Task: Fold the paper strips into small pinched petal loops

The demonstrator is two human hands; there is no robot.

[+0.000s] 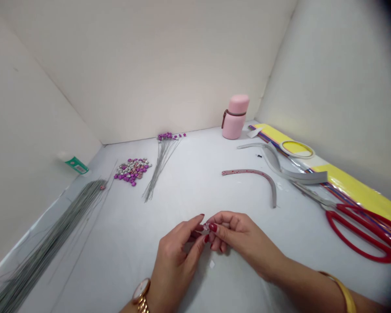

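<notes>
Right hand (237, 231) is pinching a tiny pinkish piece (205, 226), left hand (178, 247) half-open beside it; purple-tipped wires (163, 153) are looking finished, loose pieces (132, 171) and bare wires (60, 230) waiting.

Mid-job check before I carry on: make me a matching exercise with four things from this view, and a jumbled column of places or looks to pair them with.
Things:
1. long wire bundle
2. bottle
3. scissors
4. small piece

Places and looks:
A. red-handled, lying on the right
B. between the left hand and the right hand
C. grey, on the far left
D. pink, standing upright towards the back

Right pairs: 1-C, 2-D, 3-A, 4-B.
</notes>
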